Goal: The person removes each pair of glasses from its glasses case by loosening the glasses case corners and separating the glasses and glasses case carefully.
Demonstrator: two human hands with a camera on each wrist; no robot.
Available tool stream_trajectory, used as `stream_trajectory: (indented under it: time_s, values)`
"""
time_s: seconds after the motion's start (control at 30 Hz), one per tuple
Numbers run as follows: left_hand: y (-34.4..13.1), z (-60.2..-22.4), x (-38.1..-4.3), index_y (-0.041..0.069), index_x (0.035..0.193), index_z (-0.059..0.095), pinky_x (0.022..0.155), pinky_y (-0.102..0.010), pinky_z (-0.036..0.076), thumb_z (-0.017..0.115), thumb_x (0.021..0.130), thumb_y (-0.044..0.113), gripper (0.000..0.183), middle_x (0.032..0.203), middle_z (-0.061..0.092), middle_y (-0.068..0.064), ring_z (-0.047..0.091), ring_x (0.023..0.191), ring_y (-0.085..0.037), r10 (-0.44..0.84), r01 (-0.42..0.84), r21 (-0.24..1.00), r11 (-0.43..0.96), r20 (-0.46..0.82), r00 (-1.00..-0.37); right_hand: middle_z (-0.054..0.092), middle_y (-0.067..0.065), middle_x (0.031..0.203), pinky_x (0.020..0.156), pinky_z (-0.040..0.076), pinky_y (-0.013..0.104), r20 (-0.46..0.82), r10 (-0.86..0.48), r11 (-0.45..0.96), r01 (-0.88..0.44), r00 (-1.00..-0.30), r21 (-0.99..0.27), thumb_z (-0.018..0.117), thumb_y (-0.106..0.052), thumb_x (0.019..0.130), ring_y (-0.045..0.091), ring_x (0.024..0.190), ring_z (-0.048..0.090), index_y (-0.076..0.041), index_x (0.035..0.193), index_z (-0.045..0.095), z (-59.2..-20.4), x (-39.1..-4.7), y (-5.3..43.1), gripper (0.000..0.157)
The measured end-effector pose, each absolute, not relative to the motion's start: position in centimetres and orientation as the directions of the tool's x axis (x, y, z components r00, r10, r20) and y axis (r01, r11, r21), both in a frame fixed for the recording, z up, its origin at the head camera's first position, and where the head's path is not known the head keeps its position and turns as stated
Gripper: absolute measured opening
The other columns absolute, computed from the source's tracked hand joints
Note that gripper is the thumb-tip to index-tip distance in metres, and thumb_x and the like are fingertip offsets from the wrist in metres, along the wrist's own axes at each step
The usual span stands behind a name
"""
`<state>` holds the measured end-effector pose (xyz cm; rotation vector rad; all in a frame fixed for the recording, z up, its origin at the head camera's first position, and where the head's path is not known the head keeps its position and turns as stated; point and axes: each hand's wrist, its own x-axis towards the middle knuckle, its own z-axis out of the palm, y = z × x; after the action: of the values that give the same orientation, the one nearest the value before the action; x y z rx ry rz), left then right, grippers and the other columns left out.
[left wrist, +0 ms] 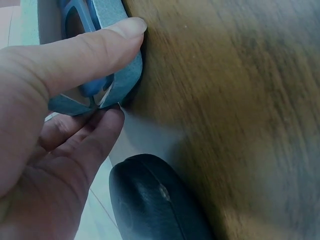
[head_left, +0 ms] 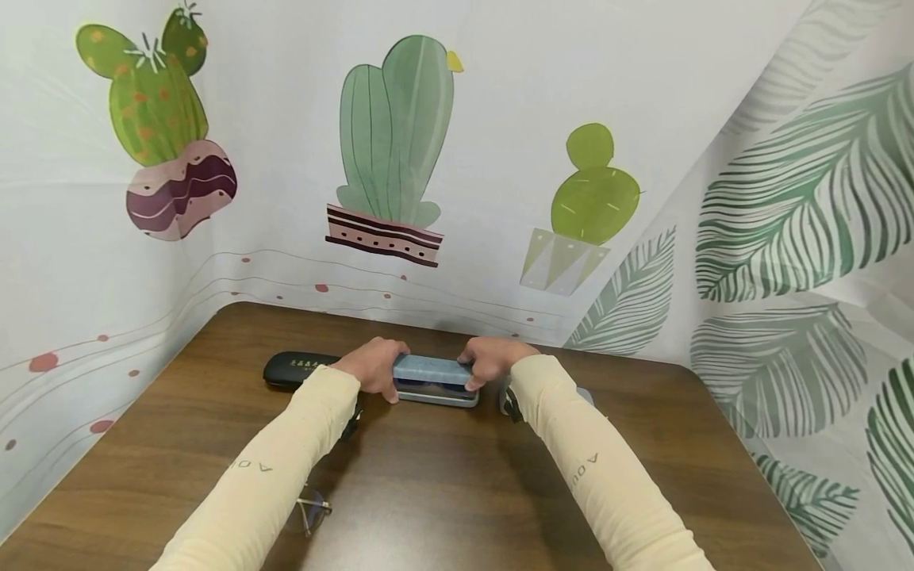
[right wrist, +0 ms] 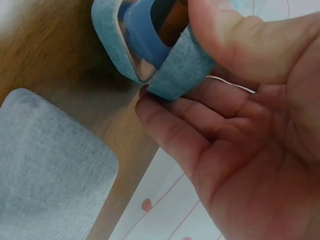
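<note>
A light blue glasses case [head_left: 432, 366] lies partly open near the back of the table, with blue-framed glasses [right wrist: 142, 30] inside it. My left hand [head_left: 373, 366] grips its left end; in the left wrist view the thumb crosses the opening and the other fingers are behind the case. At the right end my right hand [head_left: 496, 361] holds the case, its thumb at the lid and its fingers behind. The far sides of the case are hidden by both hands.
Left of the blue case lies a black glasses case [head_left: 291, 368]. A grey case [right wrist: 55, 165] sits on the right, mostly behind the right wrist in the head view. Thin-framed glasses [head_left: 312, 509] lie near the left forearm. A printed cloth [head_left: 493, 182] hangs behind the wooden table [head_left: 428, 492].
</note>
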<state>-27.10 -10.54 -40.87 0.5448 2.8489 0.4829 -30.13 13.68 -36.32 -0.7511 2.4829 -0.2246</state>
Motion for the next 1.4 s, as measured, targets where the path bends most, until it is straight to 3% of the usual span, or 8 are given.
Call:
stream_trajectory:
  time_s: [0.57, 1.0, 1.1, 1.2, 1.33, 1.4]
  values:
    - [-10.5, -40.7, -27.3, -0.001, 0.138, 0.059, 0.1, -0.042, 0.054, 0.1, 0.065, 0.015, 0.085, 0.125, 0.07, -0.016, 0.063, 0.103, -0.024, 0.351, 0.269, 0.385, 0.883, -0.162, -0.922, 0.06, 0.018, 0.15, 0.119, 0.043, 0.044, -0.426, -0.581, 0.81, -0.441, -0.693, -0.388, 0.076, -0.014, 0.092, 0.031, 0.14, 0.055, 0.005, 0.143, 0.058, -36.5, -30.8, 14.4, 0.057]
    - [-10.5, -41.0, -27.6, 0.001, 0.143, 0.055, 0.102, -0.043, 0.053, 0.101, 0.065, 0.018, 0.092, 0.13, 0.068, -0.019, 0.063, 0.107, -0.025, 0.321, 0.231, 0.38, 0.896, -0.195, -0.927, 0.062, 0.016, 0.147, 0.121, 0.04, 0.047, -0.452, -0.593, 0.796, -0.402, -0.667, -0.452, 0.071, -0.017, 0.097, 0.033, 0.142, 0.053, 0.001, 0.144, 0.059, -36.5, -31.2, 15.0, 0.052]
    - [-10.4, -40.9, -27.6, 0.0, 0.144, 0.054, 0.104, -0.044, 0.053, 0.101, 0.065, 0.019, 0.094, 0.133, 0.067, -0.019, 0.063, 0.109, -0.025, 0.322, 0.23, 0.38, 0.896, -0.199, -0.926, 0.068, 0.014, 0.14, 0.119, 0.042, 0.046, -0.44, -0.616, 0.778, -0.415, -0.653, -0.473, 0.069, -0.017, 0.097, 0.027, 0.134, 0.059, 0.001, 0.141, 0.062, -36.6, -31.6, 15.3, 0.048]
    - [-10.3, -40.9, -27.6, -0.001, 0.148, 0.049, 0.107, -0.046, 0.052, 0.101, 0.065, 0.019, 0.1, 0.138, 0.064, -0.021, 0.063, 0.116, -0.027, 0.313, 0.222, 0.373, 0.901, -0.205, -0.927, 0.075, 0.011, 0.125, 0.108, 0.049, 0.037, -0.429, -0.633, 0.755, -0.392, -0.644, -0.525, 0.068, -0.014, 0.097, 0.017, 0.112, 0.064, 0.001, 0.136, 0.067, -36.8, -32.0, 15.7, 0.041]
    - [-10.3, -41.0, -27.5, -0.001, 0.153, 0.044, 0.111, -0.048, 0.05, 0.101, 0.066, 0.019, 0.106, 0.145, 0.06, -0.023, 0.061, 0.125, -0.03, 0.299, 0.208, 0.366, 0.907, -0.212, -0.931, 0.074, 0.005, 0.105, 0.087, 0.047, 0.024, -0.42, -0.627, 0.745, -0.345, -0.656, -0.571, 0.067, -0.012, 0.098, 0.012, 0.092, 0.058, 0.0, 0.132, 0.07, -36.8, -32.0, 15.8, 0.036]
    - [-10.3, -40.9, -27.5, -0.002, 0.154, 0.042, 0.112, -0.048, 0.049, 0.1, 0.067, 0.019, 0.106, 0.146, 0.059, -0.023, 0.061, 0.126, -0.031, 0.293, 0.199, 0.37, 0.907, -0.218, -0.931, 0.073, 0.004, 0.104, 0.086, 0.047, 0.024, -0.416, -0.623, 0.742, -0.332, -0.662, -0.583, 0.066, -0.011, 0.098, 0.012, 0.092, 0.058, 0.001, 0.131, 0.071, -36.7, -32.0, 15.9, 0.035]
